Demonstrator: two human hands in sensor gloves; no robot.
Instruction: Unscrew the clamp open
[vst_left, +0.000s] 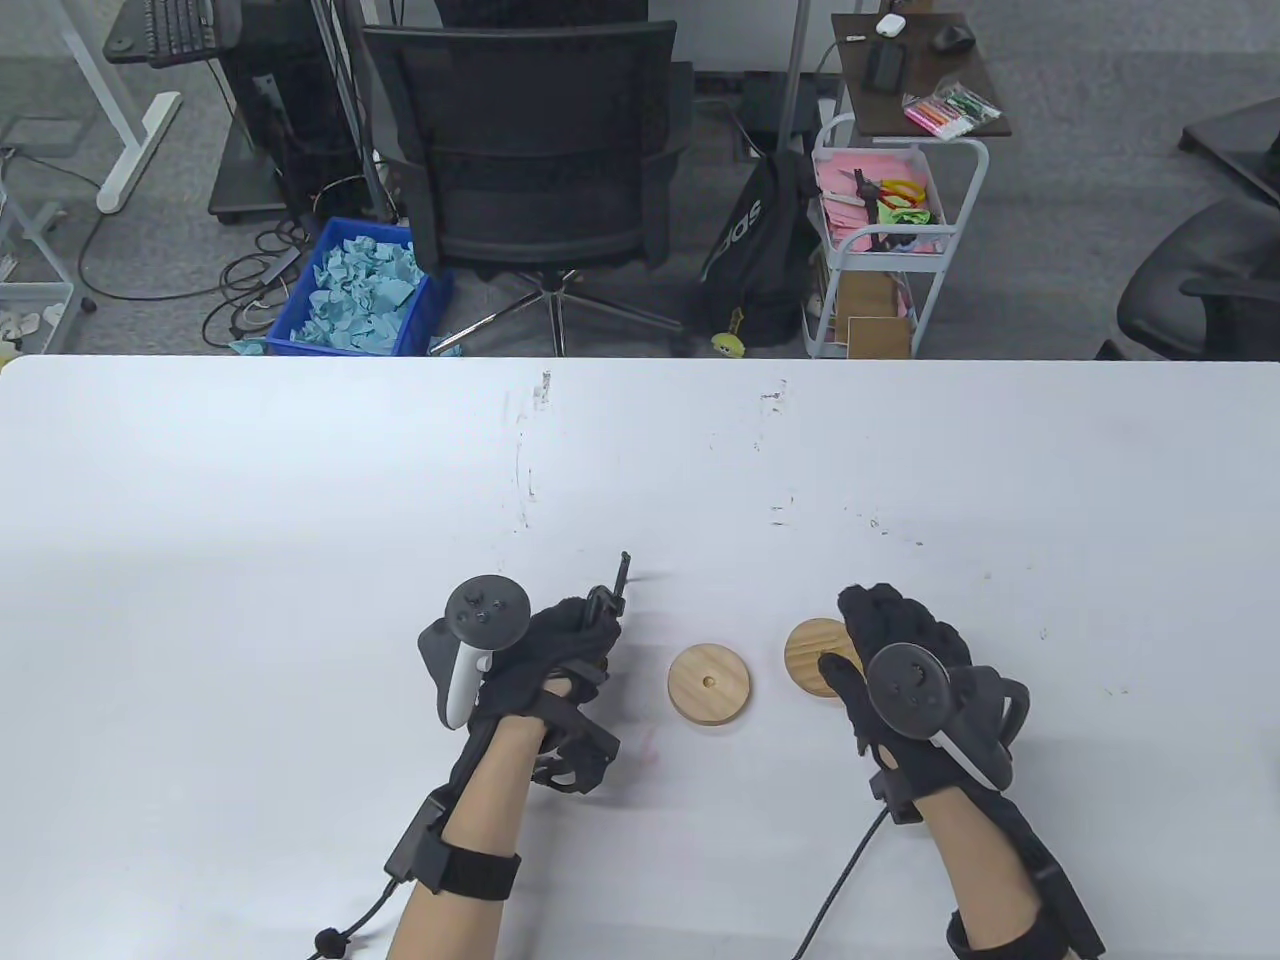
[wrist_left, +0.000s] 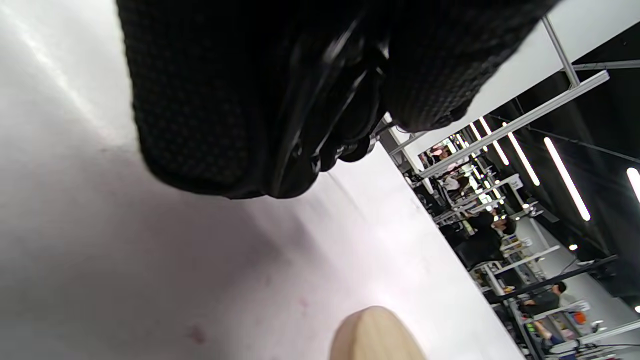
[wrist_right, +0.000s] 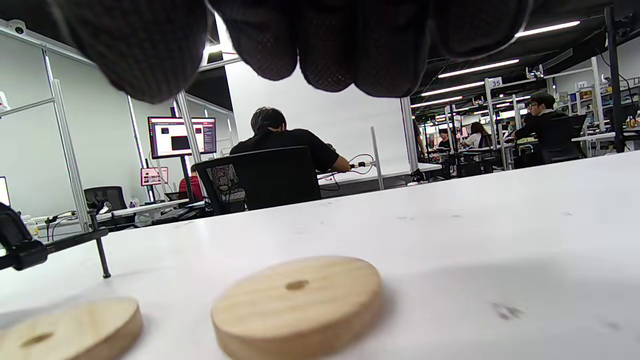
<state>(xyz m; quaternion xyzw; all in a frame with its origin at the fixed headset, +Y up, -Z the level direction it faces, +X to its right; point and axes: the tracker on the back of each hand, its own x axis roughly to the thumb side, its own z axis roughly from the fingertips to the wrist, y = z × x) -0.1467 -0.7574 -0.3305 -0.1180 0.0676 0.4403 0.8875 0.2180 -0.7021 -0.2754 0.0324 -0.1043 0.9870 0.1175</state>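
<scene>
My left hand (vst_left: 575, 630) grips a black clamp (vst_left: 612, 598) just above the table, left of centre. The clamp's thin bar sticks out past my fingers toward the far side. In the left wrist view my gloved fingers wrap the clamp (wrist_left: 340, 110), hiding most of it. In the right wrist view the clamp's bar and foot (wrist_right: 75, 240) show at the left edge. My right hand (vst_left: 880, 625) is open and empty, hovering over the right of two round wooden discs (vst_left: 815, 655). The other disc (vst_left: 709, 683) lies between my hands. Both discs lie flat, the right disc (wrist_right: 297, 295) and the left disc (wrist_right: 65, 327).
The white table (vst_left: 300, 500) runs wide to the left, right and far side. Beyond its far edge stand a black office chair (vst_left: 530, 160), a blue bin of paper scraps (vst_left: 360, 290) and a white cart (vst_left: 885, 240).
</scene>
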